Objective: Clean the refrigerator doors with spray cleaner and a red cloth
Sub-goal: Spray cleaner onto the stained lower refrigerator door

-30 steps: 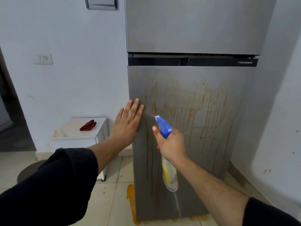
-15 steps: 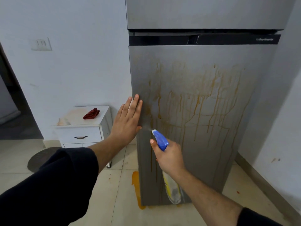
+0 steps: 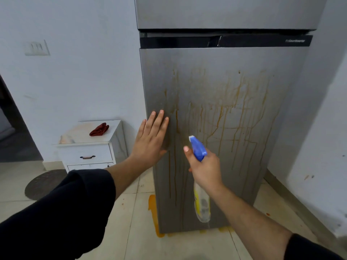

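The right hand (image 3: 205, 168) is gripping the spray cleaner bottle (image 3: 201, 196) by its neck, blue nozzle aimed at the orange drip stains (image 3: 221, 117), apparently to wet them. The left hand (image 3: 151, 138) is lying flat, fingers spread, against the lower refrigerator door (image 3: 234, 76), likely steadying it. Farther left, the red cloth (image 3: 99, 129) is waiting on the white bedside cabinet (image 3: 88, 147), within reach for wiping.
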